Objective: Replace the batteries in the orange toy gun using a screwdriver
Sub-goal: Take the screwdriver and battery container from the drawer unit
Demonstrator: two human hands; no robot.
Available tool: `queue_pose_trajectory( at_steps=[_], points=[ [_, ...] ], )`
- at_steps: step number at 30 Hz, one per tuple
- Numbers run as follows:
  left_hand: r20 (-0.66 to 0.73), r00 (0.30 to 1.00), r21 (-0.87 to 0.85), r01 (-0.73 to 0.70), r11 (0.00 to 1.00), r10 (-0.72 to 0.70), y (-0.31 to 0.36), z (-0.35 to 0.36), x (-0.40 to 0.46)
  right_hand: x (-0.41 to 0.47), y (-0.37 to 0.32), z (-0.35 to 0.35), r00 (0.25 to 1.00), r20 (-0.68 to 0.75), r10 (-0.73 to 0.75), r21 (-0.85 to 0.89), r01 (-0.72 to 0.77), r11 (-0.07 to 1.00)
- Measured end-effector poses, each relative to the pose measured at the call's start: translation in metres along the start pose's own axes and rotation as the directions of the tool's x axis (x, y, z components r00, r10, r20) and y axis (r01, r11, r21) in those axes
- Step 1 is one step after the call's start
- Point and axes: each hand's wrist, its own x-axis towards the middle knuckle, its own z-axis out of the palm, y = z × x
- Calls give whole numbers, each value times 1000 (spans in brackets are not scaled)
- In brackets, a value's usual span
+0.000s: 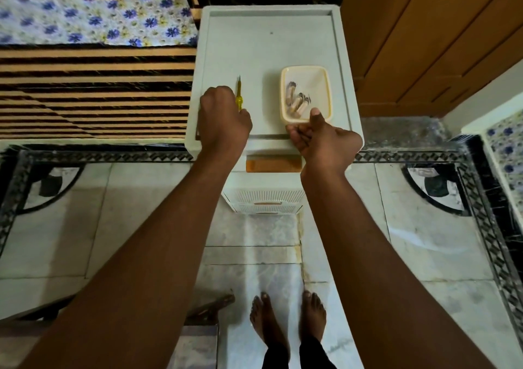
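Observation:
A yellow-handled screwdriver (239, 94) lies on the white cabinet top (254, 49), tip pointing away from me. My left hand (223, 116) curls over its handle's near end. A cream plastic tray (325, 85) holds several batteries (297, 101). My right hand (319, 139) grips the tray's near edge, thumb on the rim and fingers curled under it. No orange toy gun is visible.
The white cabinet has drawers below, one with an orange handle (273, 165). A bed with a floral sheet (93, 20) and slatted frame stands on the left, wooden doors (424, 34) on the right. My bare feet (288, 320) stand on the marble floor.

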Motion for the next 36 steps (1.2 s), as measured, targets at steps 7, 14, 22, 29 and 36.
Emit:
queue_pose_trajectory(
  at_steps=[7, 14, 22, 29, 36],
  points=[
    [16, 1000, -66, -23, 998, 24, -7, -5, -10, -18, 2, -26, 993, -10, -120, -209, 115, 971],
    [-137, 985, 102, -96, 990, 110, -44, -10, -51, -9, 52, -71, 447, 810, -381, -492, 870, -26],
    [11, 993, -218, -112, 970, 117, -78, -8, -64, -17, 42, -73, 511, 843, -167, -538, 794, -282],
    [53, 987, -262, -133, 956, 152, -84, -16, -67, -60, 42, -118, 515, 857, 12, -495, 831, -255],
    [40, 990, -243, -124, 962, 138, -86, -7, -86, -88, 66, -148, 576, 761, 300, -493, 813, -311]
  ],
)
